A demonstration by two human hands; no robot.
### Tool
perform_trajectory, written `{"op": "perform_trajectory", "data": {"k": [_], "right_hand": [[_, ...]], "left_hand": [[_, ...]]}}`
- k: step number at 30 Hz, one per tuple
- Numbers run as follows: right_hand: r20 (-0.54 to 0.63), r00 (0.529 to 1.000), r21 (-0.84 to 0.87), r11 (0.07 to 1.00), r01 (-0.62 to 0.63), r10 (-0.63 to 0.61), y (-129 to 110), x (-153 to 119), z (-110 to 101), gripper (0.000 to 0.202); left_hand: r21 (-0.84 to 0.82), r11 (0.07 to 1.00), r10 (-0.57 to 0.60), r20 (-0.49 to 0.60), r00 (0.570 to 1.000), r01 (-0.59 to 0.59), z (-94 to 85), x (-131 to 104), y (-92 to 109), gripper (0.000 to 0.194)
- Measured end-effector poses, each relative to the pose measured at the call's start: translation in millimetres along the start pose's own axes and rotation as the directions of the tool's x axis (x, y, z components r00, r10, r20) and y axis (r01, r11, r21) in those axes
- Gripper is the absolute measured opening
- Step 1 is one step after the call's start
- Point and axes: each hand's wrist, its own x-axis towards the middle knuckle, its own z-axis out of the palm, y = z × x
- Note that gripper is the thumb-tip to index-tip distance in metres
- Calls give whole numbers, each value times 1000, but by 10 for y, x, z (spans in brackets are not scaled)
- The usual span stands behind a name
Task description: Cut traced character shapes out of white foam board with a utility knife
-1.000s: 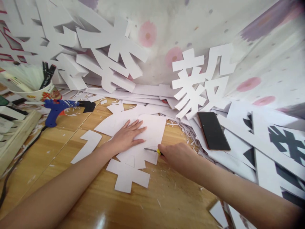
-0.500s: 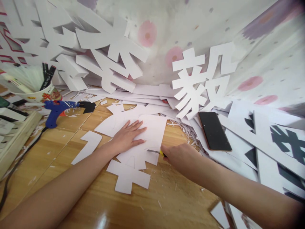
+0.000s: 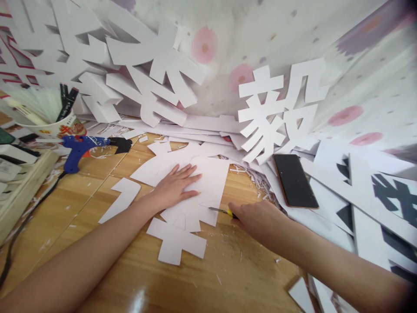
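My left hand [image 3: 179,187] lies flat with spread fingers on a white sheet of paper or thin board [image 3: 213,176], pressing it to the wooden table. In my right hand [image 3: 249,213] is a craft knife [image 3: 223,211] with a yellow and black handle. Its blade reaches left over the lower right part of the sheet; whether the tip touches cannot be made out. Faint drawn lines show on the sheet. Below it lies a cut white piece [image 3: 177,241] with a cross-like shape, and a bent white strip [image 3: 122,198] is left of my hand.
A blue glue gun [image 3: 74,152] with a black cable lies left, near a tub [image 3: 48,129] of pens and glue sticks. A black phone [image 3: 295,180] rests on white offcuts at right. Large cut characters [image 3: 263,115] lean on the flowered curtain. Scraps litter the table [image 3: 241,278].
My right hand has drawn the knife a little to the right, so the blade lies nearer the sheet's right edge. My left hand stays in place; the view has shifted slightly.
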Motion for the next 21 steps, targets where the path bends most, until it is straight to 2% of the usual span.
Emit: {"op": "perform_trajectory", "data": {"k": [7, 17, 21], "right_hand": [[-11, 1000, -6, 1000, -3, 3, 31, -110, 47, 6], [31, 998, 123, 990, -64, 61, 101, -285, 178, 4], [71, 993, 245, 963, -110, 95, 162, -375, 167, 13]], "left_hand": [[5, 1000, 1, 6, 1000, -1, -15, -3, 10, 58], [-6, 1000, -8, 18, 1000, 8, -21, -1, 17, 57], [-10, 1000, 1, 34, 999, 0, -45, 0, 48, 56]]}}
